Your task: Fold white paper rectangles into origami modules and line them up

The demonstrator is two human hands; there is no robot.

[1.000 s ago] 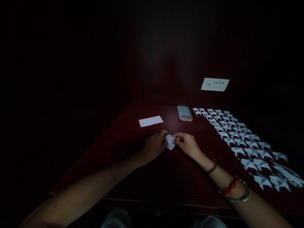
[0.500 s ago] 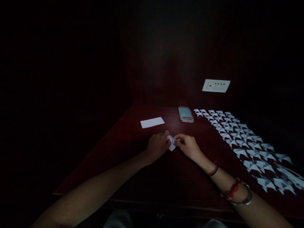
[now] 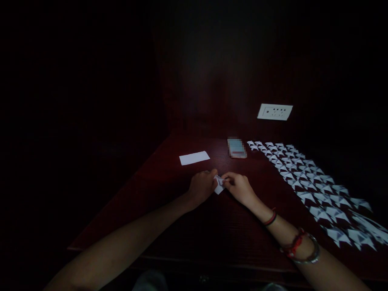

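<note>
Head view, nearest first: two bare forearms reach in over the front edge of a dark red table [image 3: 182, 226], the right wrist wearing bracelets [image 3: 300, 244]. The left hand [image 3: 201, 186] and right hand [image 3: 239, 186] meet at mid-table, each curled with its fingertips closed on a small white paper piece [image 3: 218, 185] from opposite sides. The piece sits low between them, at or just above the tabletop; which one cannot be told in this dim light. Gripped from both ends, it is likely kept steady for fine finger work. Beyond the hands lies a flat white slip [image 3: 194, 157], apart but within reach, with a phone [image 3: 237, 148] to its right. Folded paper shapes [image 3: 315, 186] run in tidy rows along the right side, well apart from the hands. A socket plate [image 3: 274, 112] sits on the far wall.
</note>
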